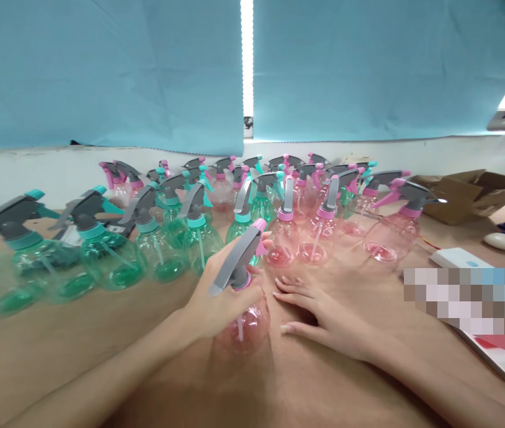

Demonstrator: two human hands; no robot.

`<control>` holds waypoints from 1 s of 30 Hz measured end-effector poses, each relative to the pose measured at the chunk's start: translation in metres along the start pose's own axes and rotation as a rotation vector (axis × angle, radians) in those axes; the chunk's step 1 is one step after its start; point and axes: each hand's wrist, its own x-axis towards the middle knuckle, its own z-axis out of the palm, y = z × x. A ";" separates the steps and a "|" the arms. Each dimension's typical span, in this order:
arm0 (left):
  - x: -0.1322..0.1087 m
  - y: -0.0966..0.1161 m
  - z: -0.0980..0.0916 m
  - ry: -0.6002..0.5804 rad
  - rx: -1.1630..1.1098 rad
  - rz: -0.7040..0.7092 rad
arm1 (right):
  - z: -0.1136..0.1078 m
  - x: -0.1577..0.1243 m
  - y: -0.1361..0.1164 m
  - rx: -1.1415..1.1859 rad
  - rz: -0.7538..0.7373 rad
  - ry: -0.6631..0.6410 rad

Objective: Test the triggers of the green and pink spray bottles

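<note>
Fingers (216,267) of my left hand (220,303) curl round the neck of the pink spray bottle (245,327), holding it upright by the worktop's (100,345) near edge. My right hand (328,318) lies flat beside it, fingers loosely together (bracing, I'd judge). Other bottles (252,208) crowd the far edge.

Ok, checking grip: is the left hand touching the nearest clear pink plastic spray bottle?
Touching: head view shows the left hand gripping the pink plastic spray bottle.

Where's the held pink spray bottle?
Head view, centre foreground: the pink spray bottle stands on the table, gripped by the left hand, the right hand flat beside it.
</note>
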 end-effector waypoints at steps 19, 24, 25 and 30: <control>0.000 0.003 -0.002 -0.033 -0.027 -0.011 | -0.001 0.000 -0.001 -0.013 0.007 -0.013; 0.000 0.003 -0.002 -0.023 -0.011 -0.021 | 0.000 0.000 0.000 0.001 -0.012 0.012; -0.001 0.003 -0.001 -0.022 -0.010 -0.022 | 0.000 0.000 0.000 0.001 -0.013 0.011; -0.002 0.004 -0.002 -0.018 -0.024 -0.007 | 0.000 0.000 0.000 0.006 -0.006 0.006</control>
